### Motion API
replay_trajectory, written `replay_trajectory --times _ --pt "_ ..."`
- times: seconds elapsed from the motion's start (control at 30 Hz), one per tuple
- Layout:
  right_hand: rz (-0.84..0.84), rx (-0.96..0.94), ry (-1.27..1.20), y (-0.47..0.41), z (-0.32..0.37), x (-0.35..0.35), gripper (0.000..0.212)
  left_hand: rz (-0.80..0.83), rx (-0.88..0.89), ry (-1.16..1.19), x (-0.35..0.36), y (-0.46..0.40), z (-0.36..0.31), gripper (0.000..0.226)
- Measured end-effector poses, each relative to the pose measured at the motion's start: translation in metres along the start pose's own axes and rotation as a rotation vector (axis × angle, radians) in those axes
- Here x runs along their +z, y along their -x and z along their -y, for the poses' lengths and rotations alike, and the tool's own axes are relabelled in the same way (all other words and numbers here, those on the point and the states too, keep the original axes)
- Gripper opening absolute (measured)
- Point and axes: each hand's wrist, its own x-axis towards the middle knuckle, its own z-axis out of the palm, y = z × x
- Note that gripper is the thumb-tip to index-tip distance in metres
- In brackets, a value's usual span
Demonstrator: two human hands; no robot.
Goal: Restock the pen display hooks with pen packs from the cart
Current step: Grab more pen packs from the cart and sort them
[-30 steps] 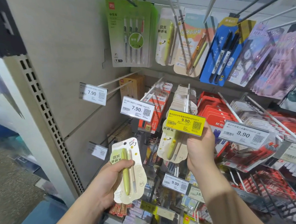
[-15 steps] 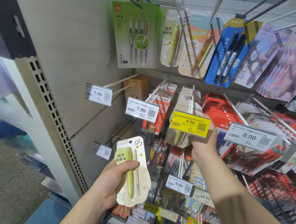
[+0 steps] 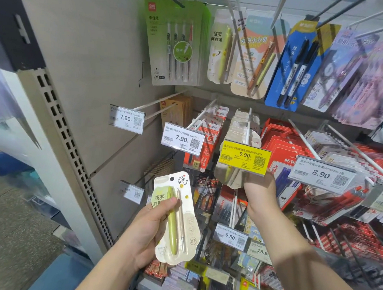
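Observation:
My left hand (image 3: 149, 232) grips a cream pen pack with a green pen (image 3: 177, 220), held upright below the hooks. My right hand (image 3: 259, 189) reaches up behind the yellow 9.90 price tag (image 3: 244, 157) and holds the bottom of the front cream pack (image 3: 226, 176) of a row hanging on the white hook (image 3: 248, 126). Its fingertips are hidden behind the tag and the pack. More of the same cream packs (image 3: 243, 121) fill that hook toward the back wall.
Left of this hook are a red-pack hook with a 7.90 tag (image 3: 182, 138) and a nearly bare hook with another 7.90 tag (image 3: 126, 119). Red packs and an 8.90 tag (image 3: 321, 174) hang to the right. Green, blue and purple packs hang above. A perforated shelf upright (image 3: 59, 123) stands left.
My right hand has pushed the hanging cream pack up and back along the hook, behind the yellow tag. My left hand with its pack has stayed in about the same place.

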Motion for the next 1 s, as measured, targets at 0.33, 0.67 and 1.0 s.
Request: replay_trajectory --times 0.33,0.67,1.0 --pt "-0.036 0.179 0.002 0.035 -0.042 -0.012 0.017 0.053 0.006 -0.058 0.02 -0.01 0.005 0.048" --pt "0.159 0.282 -0.163 0.062 -0.033 -0.018 0.026 0.205 0.012 -0.248 0.046 -0.014 0.019 0.048" --pt "0.264 0.057 -0.075 0.065 -0.02 -0.027 0.018 0.278 0.046 -0.418 0.052 -0.013 0.021 0.023"
